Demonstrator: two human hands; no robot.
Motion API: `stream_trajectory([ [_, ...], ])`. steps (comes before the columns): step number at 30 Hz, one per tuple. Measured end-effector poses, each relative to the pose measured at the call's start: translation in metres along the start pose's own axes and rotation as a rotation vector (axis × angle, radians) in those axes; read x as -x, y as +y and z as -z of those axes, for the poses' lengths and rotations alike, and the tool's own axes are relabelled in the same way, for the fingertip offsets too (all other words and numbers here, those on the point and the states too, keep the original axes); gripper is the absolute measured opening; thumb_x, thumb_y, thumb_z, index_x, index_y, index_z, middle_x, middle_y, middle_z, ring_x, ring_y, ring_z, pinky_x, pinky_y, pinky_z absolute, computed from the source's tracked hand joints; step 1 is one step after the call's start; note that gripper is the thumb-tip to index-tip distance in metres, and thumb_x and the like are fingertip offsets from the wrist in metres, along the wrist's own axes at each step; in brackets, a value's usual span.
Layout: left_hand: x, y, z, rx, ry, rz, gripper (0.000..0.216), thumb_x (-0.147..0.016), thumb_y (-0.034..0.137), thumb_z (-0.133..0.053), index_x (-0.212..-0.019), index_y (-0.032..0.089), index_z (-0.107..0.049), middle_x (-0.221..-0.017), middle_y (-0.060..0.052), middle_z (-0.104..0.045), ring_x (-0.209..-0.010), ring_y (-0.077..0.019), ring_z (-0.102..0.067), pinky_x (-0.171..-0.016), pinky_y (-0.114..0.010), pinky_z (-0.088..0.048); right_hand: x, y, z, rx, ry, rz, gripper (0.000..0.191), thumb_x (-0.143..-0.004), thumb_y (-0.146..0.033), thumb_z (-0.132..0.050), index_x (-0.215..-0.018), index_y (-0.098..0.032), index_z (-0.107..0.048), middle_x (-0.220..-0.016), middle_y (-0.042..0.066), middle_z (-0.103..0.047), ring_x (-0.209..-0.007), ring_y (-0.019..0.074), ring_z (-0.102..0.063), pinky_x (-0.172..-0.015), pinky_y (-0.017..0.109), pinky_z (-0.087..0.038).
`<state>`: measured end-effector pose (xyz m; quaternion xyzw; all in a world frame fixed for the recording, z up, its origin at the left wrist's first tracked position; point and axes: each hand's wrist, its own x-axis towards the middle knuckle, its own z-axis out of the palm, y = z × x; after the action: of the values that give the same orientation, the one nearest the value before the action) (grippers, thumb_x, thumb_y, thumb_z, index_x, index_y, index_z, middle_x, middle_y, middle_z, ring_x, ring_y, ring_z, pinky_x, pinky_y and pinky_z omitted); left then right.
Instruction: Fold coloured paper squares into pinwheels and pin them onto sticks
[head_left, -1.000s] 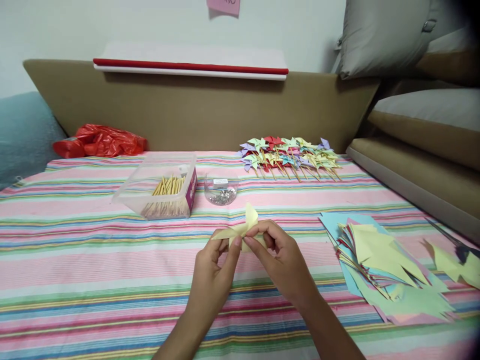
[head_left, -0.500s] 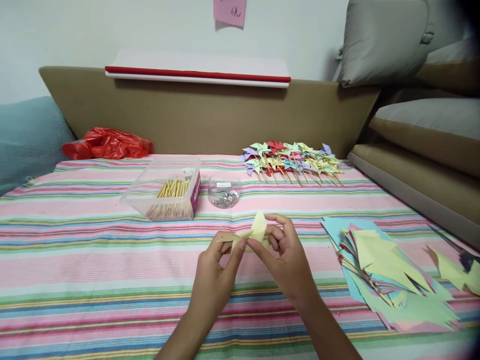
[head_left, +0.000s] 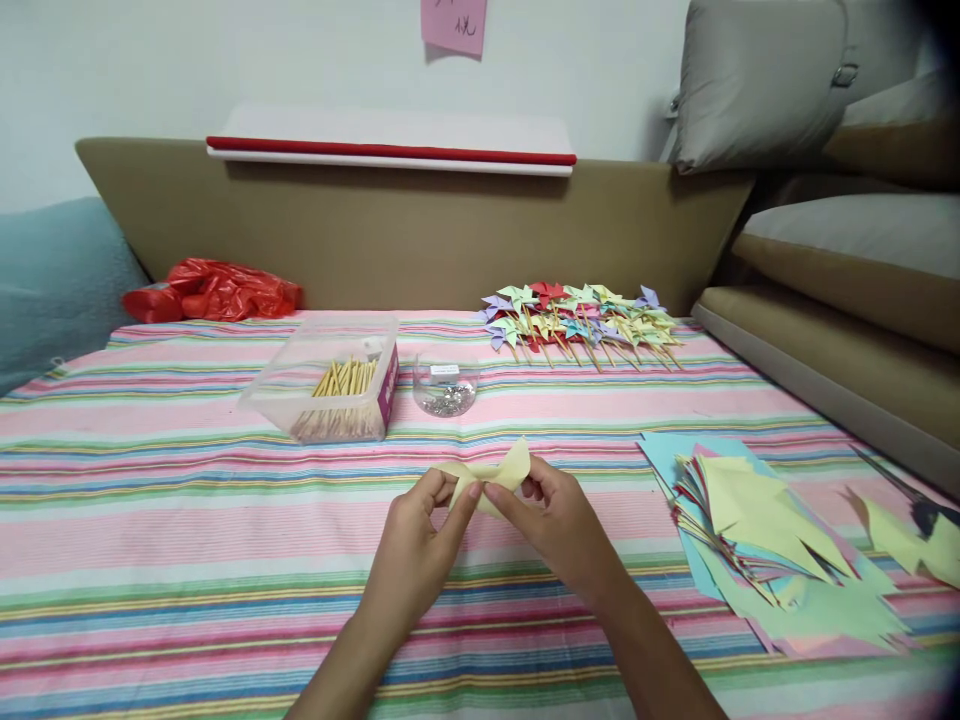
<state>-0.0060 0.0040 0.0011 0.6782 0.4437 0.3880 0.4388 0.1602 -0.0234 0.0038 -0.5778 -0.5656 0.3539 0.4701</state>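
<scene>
- Left hand (head_left: 416, 545), nearest: fingers curled in, thumb and forefinger pinching the left side of a pale yellow folded paper piece (head_left: 501, 470).
- Right hand (head_left: 559, 530): likewise curled, fingertips nipping the same piece at its middle, held just above the pink striped cloth (head_left: 187, 520).
- To the right, a stack of cut coloured paper sheets (head_left: 757, 530).
- Farther off, a clear plastic box of wooden sticks (head_left: 330, 385) beside a small clear round tub of silver pins (head_left: 445, 385).
- Farthest, a heap of finished paper pinwheels (head_left: 581, 320).

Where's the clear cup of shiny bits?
In the head view the clear cup stands on the striped cloth, just right of the stick box, beyond the yellow paper.
</scene>
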Motion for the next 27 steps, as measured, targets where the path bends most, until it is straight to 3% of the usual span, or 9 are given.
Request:
stream_trajectory([
  [4,-0.002,-0.001,-0.001,0.050,0.002,-0.009,0.028,-0.093,0.043,-0.058,-0.077,0.021,-0.053,-0.068,0.004,-0.049,-0.068,-0.0152,-0.048,-0.063,-0.024,-0.039,-0.001,0.001,-0.005,0.005,0.001,0.009,0.022,-0.089,-0.040,-0.059,-0.084,-0.019,-0.063,-0.074,-0.002,-0.050,-0.073,0.0164,-0.045,-0.070,0.029,-0.037],
  [10,0.007,0.014,0.017,0.004,-0.069,0.009,0.023,-0.094,0.043,-0.058,-0.107,0.024,-0.060,-0.092,-0.002,-0.073,-0.090,-0.0217,-0.068,-0.080,-0.029,-0.048,-0.001,-0.002,-0.002,-0.102,-0.023,-0.006,0.028,-0.090,-0.045,-0.058,-0.094,-0.019,-0.066,-0.086,0.003,-0.066,-0.081,0.0200,-0.057,-0.074,0.030,-0.044],
  [12,0.007,0.023,0.037,-0.150,0.048,-0.003,0.028,-0.093,0.046,-0.059,-0.112,0.025,-0.060,-0.099,-0.004,-0.076,-0.098,-0.0242,-0.070,-0.087,-0.033,-0.049,-0.003,0.001,0.003,-0.135,0.017,-0.033,0.033,-0.088,-0.048,-0.060,-0.099,-0.019,-0.069,-0.091,0.005,-0.070,-0.084,0.0222,-0.060,-0.077,0.032,-0.045],
  [14,-0.001,0.034,0.064,-0.295,0.241,-0.043,0.030,-0.094,0.050,-0.055,-0.105,0.023,-0.063,-0.097,-0.005,-0.077,-0.099,-0.0256,-0.071,-0.089,-0.034,-0.050,-0.005,0.004,0.008,-0.197,0.050,-0.075,0.038,-0.086,-0.051,-0.063,-0.105,-0.018,-0.070,-0.098,0.007,-0.073,-0.090,0.0245,-0.063,-0.081,0.034,-0.047],
  [16,-0.020,0.047,0.093,-0.360,0.405,-0.073,0.038,-0.098,0.053,-0.044,-0.093,0.021,-0.064,-0.095,-0.007,-0.078,-0.099,-0.0253,-0.072,-0.088,-0.034,-0.051,-0.007,0.007,0.011,-0.264,0.075,-0.112,0.042,-0.083,-0.052,-0.066,-0.108,-0.019,-0.071,-0.102,0.009,-0.075,-0.092,0.0261,-0.066,-0.083,0.034,-0.048],
  [18,-0.050,0.057,0.120,-0.489,0.464,-0.061,0.044,-0.102,0.052,-0.033,-0.098,0.020,-0.063,-0.100,-0.007,-0.077,-0.099,-0.0226,-0.072,-0.086,-0.032,-0.053,-0.008,0.010,0.014,-0.293,0.112,-0.114,0.044,-0.079,-0.052,-0.069,-0.107,-0.018,-0.074,-0.097,0.008,-0.076,-0.089,0.0265,-0.067,-0.079,0.034,-0.051],
  [20,-0.089,0.061,0.139,-0.631,0.375,0.043,0.044,-0.104,0.048,-0.029,-0.103,0.018,-0.061,-0.105,-0.007,-0.076,-0.097,-0.0199,-0.072,-0.084,-0.031,-0.055,-0.008,0.011,0.014,-0.287,0.152,-0.100,0.042,-0.077,-0.052,-0.071,-0.103,-0.018,-0.076,-0.088,0.007,-0.076,-0.083,0.0259,-0.068,-0.074,0.032,-0.052],
  [23,-0.145,0.052,0.154,-0.759,0.303,0.200,0.032,-0.100,0.041,-0.049,-0.104,0.013,-0.065,-0.100,-0.008,-0.074,-0.087,-0.0203,-0.072,-0.081,-0.037,-0.057,-0.006,0.015,0.014,-0.262,0.173,-0.097,0.042,-0.078,-0.053,-0.069,-0.103,-0.019,-0.077,-0.080,0.005,-0.074,-0.078,0.0243,-0.067,-0.071,0.030,-0.052],
  [27,-0.187,0.025,0.157,-0.968,0.244,0.410,0.031,-0.095,0.034,-0.063,-0.121,0.017,-0.062,-0.122,-0.010,-0.065,-0.104,-0.0236,-0.066,-0.087,-0.044,-0.056,-0.007,0.025,0.013,-0.249,0.144,-0.110,0.043,-0.077,-0.053,-0.069,-0.103,-0.021,-0.077,-0.079,0.004,-0.074,-0.078,0.0240,-0.066,-0.070,0.029,-0.052],
])
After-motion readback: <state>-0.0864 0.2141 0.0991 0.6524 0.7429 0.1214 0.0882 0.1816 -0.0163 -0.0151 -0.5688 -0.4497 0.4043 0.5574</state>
